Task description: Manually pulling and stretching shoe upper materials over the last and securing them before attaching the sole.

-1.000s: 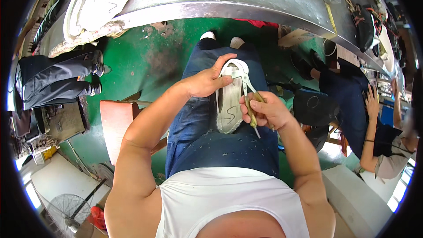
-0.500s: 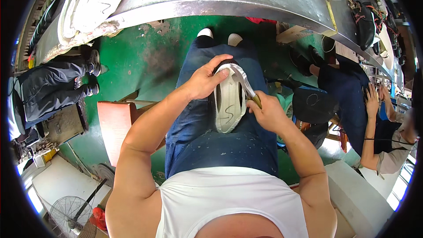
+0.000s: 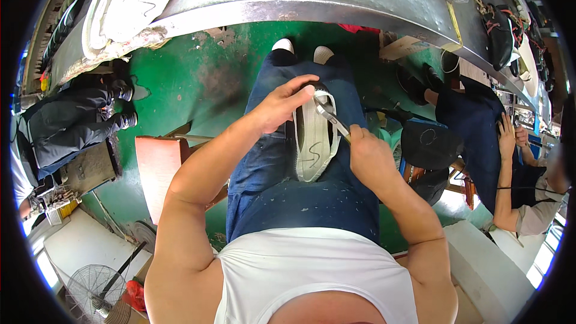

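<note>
A shoe upper on a last [image 3: 310, 147] lies bottom up across my thighs, its toe pointing away from me. Its pale insole carries a dark hand-drawn mark, and a whitish edge runs round it. My left hand [image 3: 282, 107] is closed round the toe end, with the thumb on top near the edge. In my right hand [image 3: 373, 155] are metal lasting pliers [image 3: 336, 121], gripped by the handle with the fingers wrapped round. The pliers' head rests at the right side of the toe, close to my left thumb. Whether the jaws pinch the edge is too small to tell.
A metal workbench [image 3: 252, 15] runs across in front, with white shoe pieces [image 3: 129, 6] at its left. A reddish stool [image 3: 159, 168] stands left of my legs. A black-covered seat [image 3: 432, 143] and a co-worker's arm [image 3: 507, 168] are to the right. A fan [image 3: 96, 294] stands behind left.
My right hand has turned, so the pliers lie more slanted and their handle is more covered. The pliers' head has shifted slightly at the toe edge. My left hand still holds the toe.
</note>
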A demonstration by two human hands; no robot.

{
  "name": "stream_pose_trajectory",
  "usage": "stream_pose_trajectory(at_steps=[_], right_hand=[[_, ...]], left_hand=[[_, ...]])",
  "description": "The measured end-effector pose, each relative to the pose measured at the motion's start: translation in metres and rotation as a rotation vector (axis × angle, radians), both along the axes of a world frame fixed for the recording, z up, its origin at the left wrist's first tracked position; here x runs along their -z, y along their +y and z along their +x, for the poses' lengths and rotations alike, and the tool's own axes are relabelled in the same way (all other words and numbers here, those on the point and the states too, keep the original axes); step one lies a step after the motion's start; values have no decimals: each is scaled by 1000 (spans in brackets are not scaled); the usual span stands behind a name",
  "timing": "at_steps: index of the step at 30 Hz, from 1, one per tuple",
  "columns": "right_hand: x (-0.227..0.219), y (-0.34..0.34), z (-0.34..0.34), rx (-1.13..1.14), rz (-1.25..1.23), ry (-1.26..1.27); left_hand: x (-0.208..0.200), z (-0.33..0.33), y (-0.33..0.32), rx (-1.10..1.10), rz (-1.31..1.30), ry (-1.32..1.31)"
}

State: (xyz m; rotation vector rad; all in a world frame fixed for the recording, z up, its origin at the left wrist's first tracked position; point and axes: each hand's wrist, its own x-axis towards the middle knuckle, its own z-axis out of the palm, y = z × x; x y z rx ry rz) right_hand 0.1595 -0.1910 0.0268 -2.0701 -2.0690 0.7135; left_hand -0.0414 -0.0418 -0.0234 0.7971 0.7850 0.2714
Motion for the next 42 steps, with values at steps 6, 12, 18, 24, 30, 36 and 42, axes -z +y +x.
stream_pose_trajectory(at_steps=[6,12,18,24,30,36,42], right_hand=[[-30,20,35,-170,-316,131],[14,51,32,151,-415,339],[37,24,-4,569,151,1235],[57,-47,-12,623,-87,1194],[10,-78,29,689,-419,1192],[-9,-60,38,-29,-425,350],[-16,-37,27,-382,83,92]], left_hand=[[21,11,3,-14,110,104],[33,25,-14,-40,229,38],[40,-1,-82,-172,237,308],[45,-5,-81,56,512,453],[20,-11,-81,-2,-20,132],[34,-25,-122,169,536,363],[25,-26,-138,149,614,265]])
